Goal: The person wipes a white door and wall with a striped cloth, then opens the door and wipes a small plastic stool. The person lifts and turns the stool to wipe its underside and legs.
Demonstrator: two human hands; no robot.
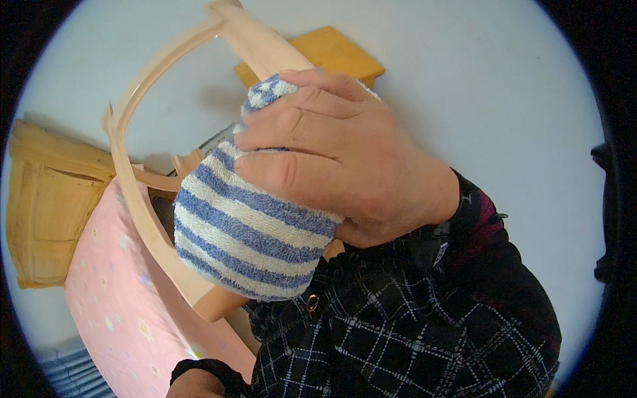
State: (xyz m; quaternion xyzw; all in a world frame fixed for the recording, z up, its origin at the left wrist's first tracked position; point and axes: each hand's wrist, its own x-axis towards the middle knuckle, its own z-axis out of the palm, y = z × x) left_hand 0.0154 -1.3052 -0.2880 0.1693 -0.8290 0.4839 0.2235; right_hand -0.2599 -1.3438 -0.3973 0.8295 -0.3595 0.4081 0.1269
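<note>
My right hand [343, 154] comes in from the right and grips a blue-and-white striped terry towel [249, 234], its fingers curled over it and its thumb hidden. The towel lies against a pale beige curved frame [132, 94], probably part of a chair, and covers a stretch of it. The frame's hoop bends round on the left, and a broad straight bar [264, 45] runs up from the towel to the hoop's upper end. A rounded end [219, 303] of the frame sticks out below the towel. Only my left wrist shows at the bottom edge; that hand is out of view.
A bed with a pink flowered sheet [109, 278] and a wooden bed end [59, 194] are on the left. A yellow-brown wooden stool or small table [331, 52] stands beyond the frame on the pale floor [473, 89]. Blue ribbed material [74, 368] is at lower left.
</note>
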